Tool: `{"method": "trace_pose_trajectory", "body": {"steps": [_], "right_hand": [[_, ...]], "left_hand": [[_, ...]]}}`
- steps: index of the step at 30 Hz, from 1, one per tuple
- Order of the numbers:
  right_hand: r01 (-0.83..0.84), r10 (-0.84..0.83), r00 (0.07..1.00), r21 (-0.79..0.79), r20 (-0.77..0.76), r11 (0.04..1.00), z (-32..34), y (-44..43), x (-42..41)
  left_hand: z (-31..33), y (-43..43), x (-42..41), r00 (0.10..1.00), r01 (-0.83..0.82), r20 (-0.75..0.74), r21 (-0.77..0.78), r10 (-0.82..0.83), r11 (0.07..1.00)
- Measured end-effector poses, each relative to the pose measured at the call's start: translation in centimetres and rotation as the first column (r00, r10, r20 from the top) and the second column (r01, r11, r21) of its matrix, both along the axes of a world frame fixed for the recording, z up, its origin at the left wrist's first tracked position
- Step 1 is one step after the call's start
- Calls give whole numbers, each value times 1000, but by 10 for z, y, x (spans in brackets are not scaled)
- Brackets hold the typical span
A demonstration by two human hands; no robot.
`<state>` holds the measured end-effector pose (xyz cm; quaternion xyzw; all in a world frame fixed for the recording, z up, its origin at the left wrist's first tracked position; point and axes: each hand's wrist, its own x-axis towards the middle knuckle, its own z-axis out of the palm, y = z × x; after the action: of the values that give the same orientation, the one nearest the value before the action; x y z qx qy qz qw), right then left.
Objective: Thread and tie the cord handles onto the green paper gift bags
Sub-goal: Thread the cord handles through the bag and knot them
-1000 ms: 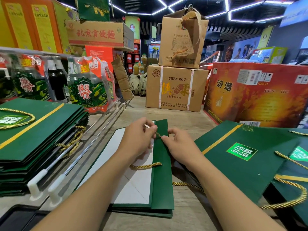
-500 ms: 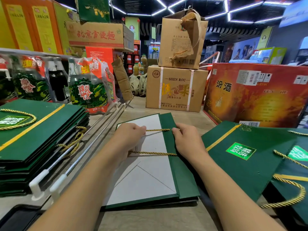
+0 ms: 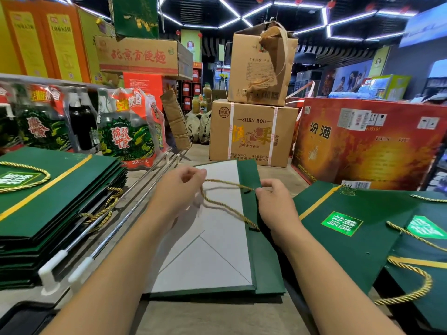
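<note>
Both hands busy: left hand (image 3: 179, 189) pinched gold cord (image 3: 225, 209) near its end, right hand (image 3: 275, 204) pinched green flap of gift bag (image 3: 261, 262) at upper hole. Bag lay flat on tabletop (image 3: 212, 315), white inside up. Cord looked limp, light; best gripped near tip. Paper stiff, creasable. Half second earlier cord ran taut; now sagged in loose loop.

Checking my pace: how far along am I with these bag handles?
Done: the left stack shows cords fitted. In hand: left hand pinches the cord, threaded through the green flap of the open bag, which the right hand holds. Left: tying it, plus the bags underneath.
</note>
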<state>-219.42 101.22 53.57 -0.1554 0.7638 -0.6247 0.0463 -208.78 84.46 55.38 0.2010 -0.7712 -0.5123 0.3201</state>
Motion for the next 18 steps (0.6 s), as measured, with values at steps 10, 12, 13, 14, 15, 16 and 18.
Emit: {"method": "trace_pose_trajectory", "body": {"steps": [10, 12, 13, 14, 15, 16, 18], "right_hand": [[5, -70, 985, -383, -156, 924, 25, 20, 2], [-76, 16, 987, -382, -158, 921, 26, 23, 3], [-99, 33, 980, -338, -196, 936, 26, 24, 4], [-107, 32, 969, -302, -243, 947, 26, 24, 6], [-96, 12, 957, -275, -291, 957, 25, 24, 6], [-78, -9, 944, -249, -330, 965, 25, 25, 7], [-39, -48, 928, -224, -370, 974, 24, 25, 6]], "left_hand": [[17, -17, 18, 989, 49, -150, 208, -17, 977], [19, -20, 18, 957, 39, -288, 228, 29, 973], [19, -20, 19, 942, 39, -335, 223, 39, 974], [19, -23, 20, 932, 39, -362, 197, 36, 980], [18, -23, 22, 924, 42, -381, 168, 25, 985], [17, -27, 24, 923, 35, -383, 140, 21, 990], [16, -32, 28, 925, 36, -379, 115, 10, 993]]}}
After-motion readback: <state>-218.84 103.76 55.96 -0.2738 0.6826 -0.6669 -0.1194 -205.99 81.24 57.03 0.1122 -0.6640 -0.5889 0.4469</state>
